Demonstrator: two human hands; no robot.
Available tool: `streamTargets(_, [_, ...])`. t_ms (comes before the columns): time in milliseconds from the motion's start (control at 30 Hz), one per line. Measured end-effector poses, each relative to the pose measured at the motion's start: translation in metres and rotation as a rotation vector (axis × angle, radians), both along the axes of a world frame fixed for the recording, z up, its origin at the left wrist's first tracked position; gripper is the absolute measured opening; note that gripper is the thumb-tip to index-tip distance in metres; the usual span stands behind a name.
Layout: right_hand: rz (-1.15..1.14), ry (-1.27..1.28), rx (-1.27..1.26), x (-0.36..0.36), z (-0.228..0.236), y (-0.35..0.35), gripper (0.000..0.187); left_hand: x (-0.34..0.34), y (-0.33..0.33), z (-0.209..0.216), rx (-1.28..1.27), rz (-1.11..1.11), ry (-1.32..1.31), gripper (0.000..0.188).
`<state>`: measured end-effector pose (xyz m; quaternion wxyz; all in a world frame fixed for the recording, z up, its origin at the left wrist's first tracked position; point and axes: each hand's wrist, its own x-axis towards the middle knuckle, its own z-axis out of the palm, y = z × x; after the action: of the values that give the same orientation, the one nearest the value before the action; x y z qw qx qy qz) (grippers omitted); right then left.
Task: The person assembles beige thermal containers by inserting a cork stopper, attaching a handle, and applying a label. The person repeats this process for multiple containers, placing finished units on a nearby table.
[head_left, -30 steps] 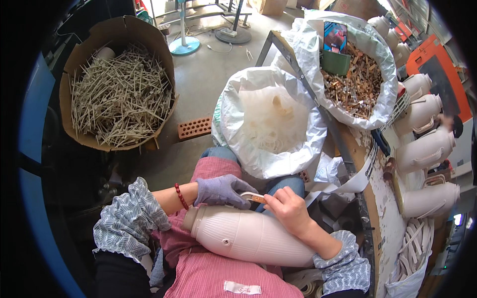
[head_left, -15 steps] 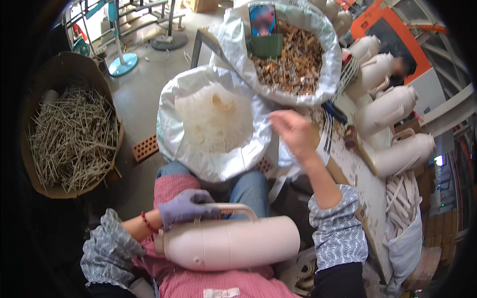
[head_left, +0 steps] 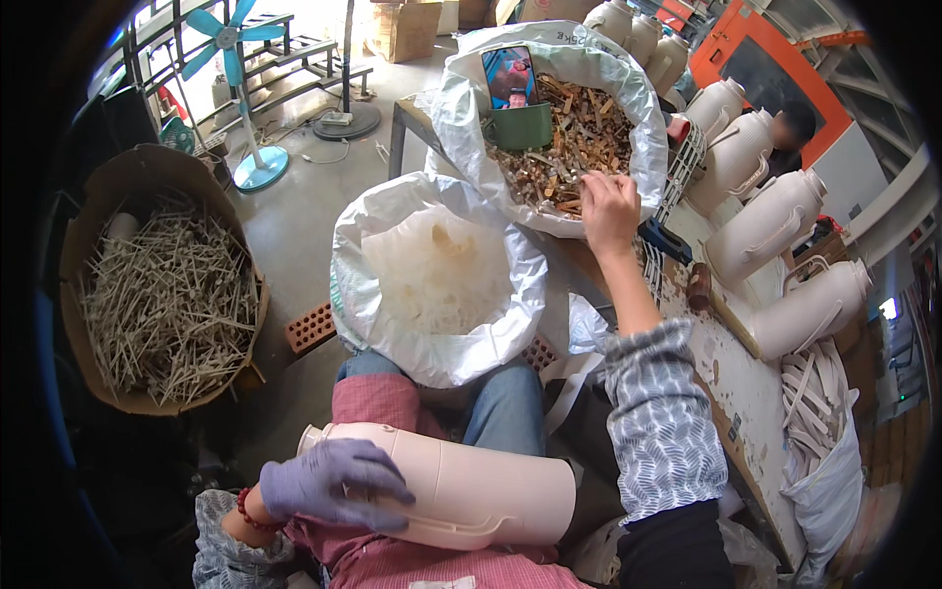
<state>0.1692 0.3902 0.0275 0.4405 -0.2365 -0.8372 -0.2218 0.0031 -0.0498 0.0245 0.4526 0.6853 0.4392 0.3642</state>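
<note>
Across my lap lies a pale pink thermos jug [head_left: 496, 483], its handle on the side nearest my body. My left hand [head_left: 339, 483], in a purple glove, curls over the jug near its left end and holds it. My bare right hand [head_left: 610, 208] is stretched out over the near right part of a white sack [head_left: 469, 162] full of small brown and metallic pieces [head_left: 579, 128]. Its fingers are drawn together at the pieces; whatever is between them is too small to make out.
A second white sack [head_left: 343, 260] with a translucent lining stands before my knees. To the left is a carton [head_left: 83, 231] of thin plastic sticks. Several pink jugs [head_left: 765, 216] line the worn bench [head_left: 721, 393] at right. A phone [head_left: 510, 74] leans in the far sack; a blue fan [head_left: 260, 167] stands behind.
My right hand has moved from beside the near sack, forward and right, to the far sack's pieces. The jug has rolled, bringing its handle toward me, and my left hand has shifted onto its body.
</note>
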Motion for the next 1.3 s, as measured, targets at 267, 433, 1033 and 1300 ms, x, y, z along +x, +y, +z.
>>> streamTargets(267, [0.789, -0.284, -0.220, 0.020, -0.018, -0.244, 0.030, 0.033, 0.029, -0.004, -0.046, 0.667, -0.050, 0.028])
streamTargets(433, [0.846, -0.195, -0.387, 0.022, -0.024, -0.280, 0.030, 0.040, 0.002, -0.020, -0.115, 0.712, -0.198, 0.017])
streamTargets(1033, [1.062, -0.876, -1.622, 0.043, -0.002, -0.324, 0.020, 0.071, -0.108, -0.059, 0.325, 0.529, 0.221, 0.080])
streamTargets(1300, [1.015, -0.964, -1.605, 0.041, -0.002, -0.333, 0.023, 0.067, -0.110, -0.071, 0.335, 0.541, 0.196, 0.065])
